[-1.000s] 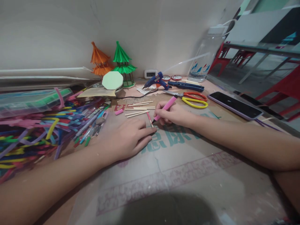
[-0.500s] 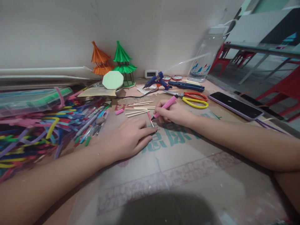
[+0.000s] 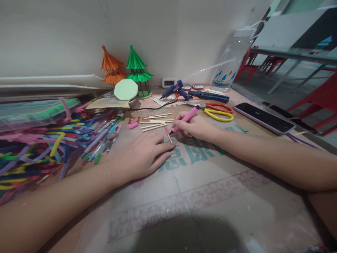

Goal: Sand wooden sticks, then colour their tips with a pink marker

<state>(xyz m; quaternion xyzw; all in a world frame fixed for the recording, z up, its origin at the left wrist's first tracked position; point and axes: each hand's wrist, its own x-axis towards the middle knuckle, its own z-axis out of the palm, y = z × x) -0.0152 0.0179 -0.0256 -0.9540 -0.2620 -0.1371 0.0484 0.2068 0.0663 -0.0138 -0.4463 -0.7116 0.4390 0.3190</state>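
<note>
My right hand (image 3: 188, 125) grips a pink marker (image 3: 190, 114), its dark tip at a thin stick (image 3: 167, 133) that is coloured pinkish red along most of its length. The near end of that stick lies under a fingertip of my left hand (image 3: 149, 153), which rests palm down with its fingers stretched out. Several plain wooden sticks (image 3: 156, 122) lie just beyond the hands. To their left is the pink marker cap (image 3: 133, 125).
Coloured fuzzy strips (image 3: 31, 151) and pens (image 3: 101, 140) crowd the left. Behind stand orange (image 3: 111, 63) and green (image 3: 135, 63) pagoda models, a glue gun (image 3: 175, 90) and a bottle (image 3: 228, 63). Scissors (image 3: 219, 114) and a phone (image 3: 263, 117) lie at right.
The pinkish red colour now reaches closer to the stick's near end. Both hands keep nearly the same place and hold, and the whole view has shifted very slightly.
</note>
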